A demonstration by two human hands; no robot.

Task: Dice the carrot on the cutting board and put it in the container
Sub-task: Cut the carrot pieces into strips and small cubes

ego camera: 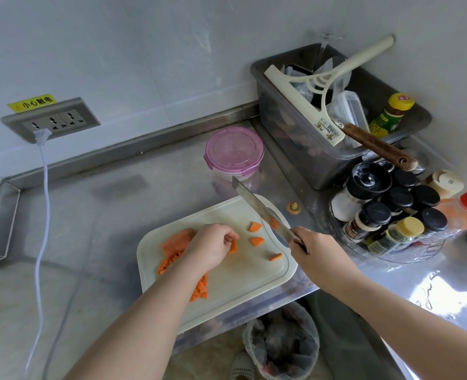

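Wide steel counter (111,215) fills the frame, and at lower centre sits the white cutting board (243,286), one corner hanging over the counter's front edge. At upper right, a grey tub (295,144) with a cream squeegee (322,86) lying across it; below that, at the right edge, a cluster of spice jars (391,212).

Just above the board stands the round container (233,152), pink lid clipped on, apart from the board's top edge. The knife (257,204) is up off the board, blade slanting toward the upper left, its tip just below the container. The right hand (314,253) has its fingers wrapped round the handle at the board's right edge. The left hand (213,244) is mid-board, fingers curled, pinching a carrot chunk (233,247) against the surface.

And the carrot? All on the board: an uncut slab (176,238) at the board's left side, a pile of dice (200,292) partly under the left forearm, and three loose wedges (255,227) between the hands. (An orange bit shows at the blade; stuck on or lying behind, cannot tell.) Smallest of all, a carrot stub (294,207) lies on the counter right of the board.
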